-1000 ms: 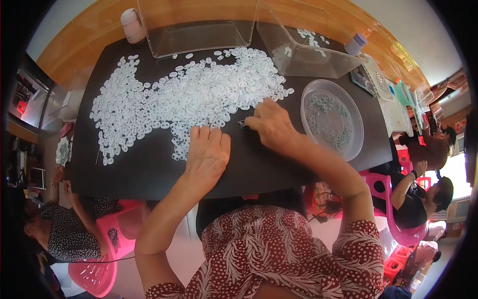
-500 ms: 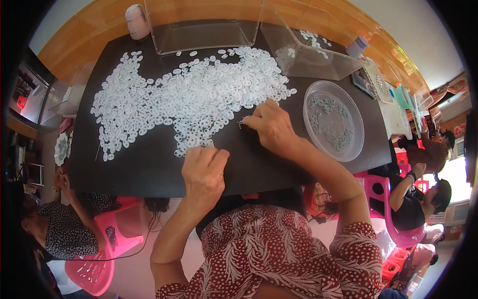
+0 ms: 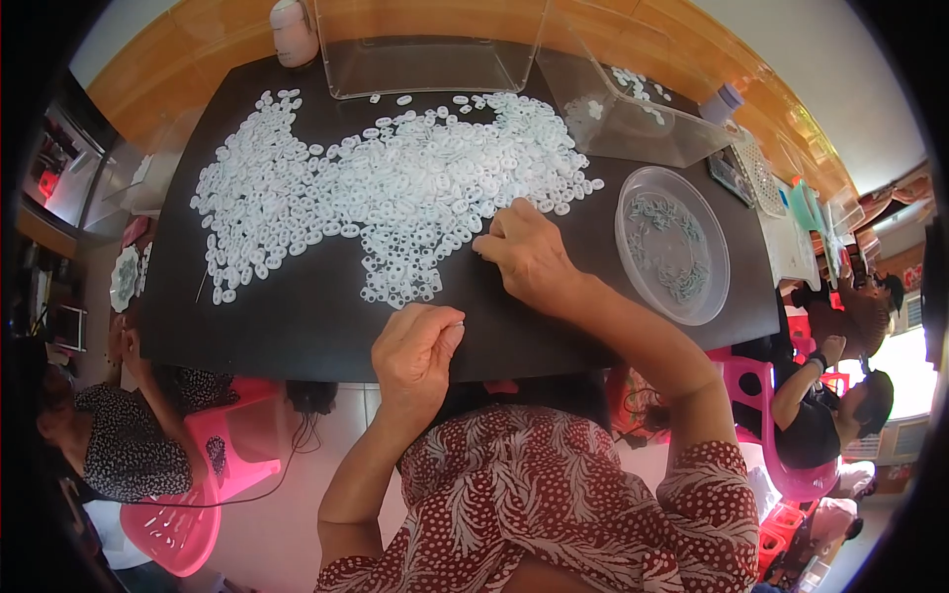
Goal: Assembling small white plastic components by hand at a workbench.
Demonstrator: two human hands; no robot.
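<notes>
White oval pieces [image 3: 415, 168] with holes lie in a wide, uneven pile across the dark table. Just below the pile's lower tongue, my left hand [image 3: 412, 361] is closed in a pinch, and a small white piece [image 3: 458, 324] peeks out at its fingertips. My right hand [image 3: 532, 259] is closed too, at the pile's lower right edge with its fingers curled down by the tabletop. What it grips, if anything, is hidden. Right of that hand stands a round transparent tub [image 3: 675, 245] holding small grey-green pieces [image 3: 684, 282] around its bottom.
Two transparent bins [image 3: 430, 64] stand along the far side; the right-hand bin [image 3: 643, 124] holds some white pieces. A pink bottle [image 3: 294, 35], a lilac bottle [image 3: 722, 103] and a phone [image 3: 732, 180] are near the table's rim. People sit left and right on pink chairs [image 3: 183, 524].
My left hand has turned and drawn slightly back, and a white piece now shows in its pinch. Small dark bits seen at my right fingertips no longer show. The whole view has shifted slightly.
</notes>
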